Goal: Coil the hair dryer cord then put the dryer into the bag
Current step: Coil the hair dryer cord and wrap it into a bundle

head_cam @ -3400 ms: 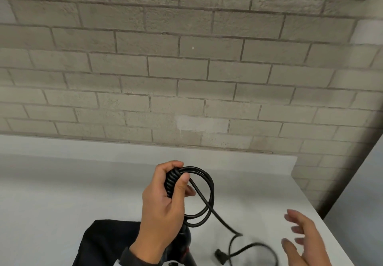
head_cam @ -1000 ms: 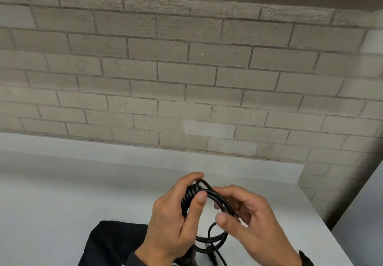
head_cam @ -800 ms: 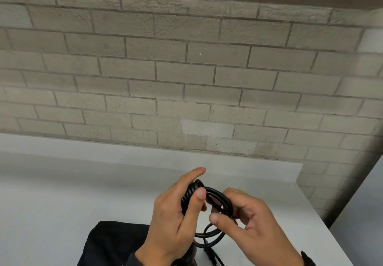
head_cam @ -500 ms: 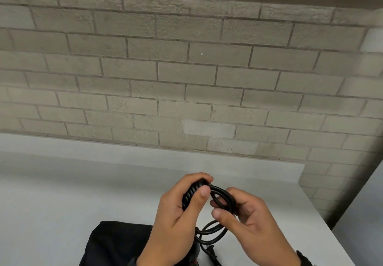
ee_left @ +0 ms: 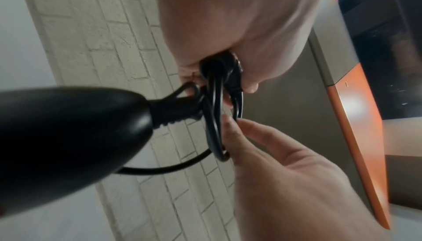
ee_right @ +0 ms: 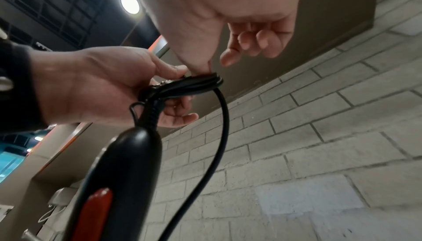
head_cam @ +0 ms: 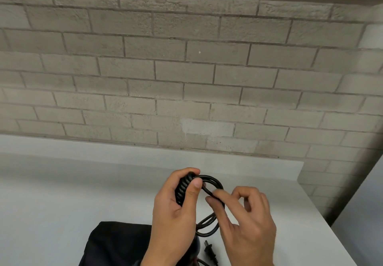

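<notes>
My left hand [head_cam: 191, 177] grips the ribbed cord sleeve [head_cam: 182, 189] together with the black cord [head_cam: 209, 226], which is gathered in loops. My right hand [head_cam: 213, 195] pinches one strand of the loop between thumb and forefinger. The plug [head_cam: 209, 253] lies loose just below the loops. The black hair dryer [ee_right: 118, 181] with its red switch [ee_right: 93, 214] hangs under my left hand and is mostly hidden in the head view. In the left wrist view the dryer handle [ee_left: 68, 136] fills the left. A black bag [head_cam: 116, 243] lies on the table beneath my left wrist.
A white table [head_cam: 62, 193] stretches to the left and ahead. Its right edge [head_cam: 331, 234] runs close to my right hand. A grey brick wall [head_cam: 186, 79] stands behind the table.
My right hand came in from the lower right and took hold of the loop. The loose tail of cord has shortened, and the plug now sits just under the coil.
</notes>
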A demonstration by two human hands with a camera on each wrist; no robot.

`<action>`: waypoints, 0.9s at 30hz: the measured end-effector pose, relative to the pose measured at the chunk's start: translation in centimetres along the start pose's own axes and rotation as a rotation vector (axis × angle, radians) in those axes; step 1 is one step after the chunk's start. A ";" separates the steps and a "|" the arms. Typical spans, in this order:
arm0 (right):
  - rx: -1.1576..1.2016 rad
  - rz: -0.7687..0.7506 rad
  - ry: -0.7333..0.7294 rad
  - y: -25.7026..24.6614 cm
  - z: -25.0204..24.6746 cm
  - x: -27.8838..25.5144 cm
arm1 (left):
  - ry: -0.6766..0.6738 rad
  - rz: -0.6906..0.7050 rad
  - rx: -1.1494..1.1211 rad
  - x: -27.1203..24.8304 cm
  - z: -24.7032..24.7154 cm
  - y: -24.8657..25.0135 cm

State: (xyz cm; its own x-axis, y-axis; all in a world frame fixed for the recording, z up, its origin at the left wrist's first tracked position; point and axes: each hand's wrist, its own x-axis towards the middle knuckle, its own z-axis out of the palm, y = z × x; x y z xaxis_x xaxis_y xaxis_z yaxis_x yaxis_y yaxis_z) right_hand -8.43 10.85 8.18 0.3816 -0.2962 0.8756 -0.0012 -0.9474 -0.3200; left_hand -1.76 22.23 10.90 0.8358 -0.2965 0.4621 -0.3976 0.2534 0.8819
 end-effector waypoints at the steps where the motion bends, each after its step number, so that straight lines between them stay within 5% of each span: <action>1: -0.025 0.017 -0.031 -0.3 0.0 0.0 | 0.012 -0.004 -0.001 0.0 -0.1 0.0; 7: 0.092 0.378 -0.337 -2.2 -0.1 0.1 | 0.031 0.076 0.027 -0.2 0.2 -0.1; 14: 0.956 0.979 -0.650 -1.7 -2.5 3.6 | 0.052 0.143 0.115 0.2 -0.4 -0.7; 16: 1.109 0.966 -0.689 -1.4 -3.4 4.0 | 0.065 0.148 0.125 0.3 -0.5 -0.7; 22: 0.764 0.645 -0.618 -1.1 -3.7 1.9 | 0.103 0.195 0.192 0.5 -0.5 -1.3; 25: 0.809 0.709 -0.583 -1.7 -4.1 1.6 | 0.111 0.233 0.234 0.5 -0.3 -1.4; 27: 1.058 0.848 -0.643 -1.7 -4.4 1.7 | 0.122 0.247 0.252 0.6 -0.4 -1.6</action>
State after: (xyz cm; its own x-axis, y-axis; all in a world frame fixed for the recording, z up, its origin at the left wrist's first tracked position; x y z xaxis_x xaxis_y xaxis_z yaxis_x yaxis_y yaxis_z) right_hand -11.87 11.40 11.85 0.9405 -0.3287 0.0862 0.1188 0.0803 -0.9897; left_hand -0.49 21.98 9.73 0.7358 -0.1387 0.6628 -0.6611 0.0648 0.7475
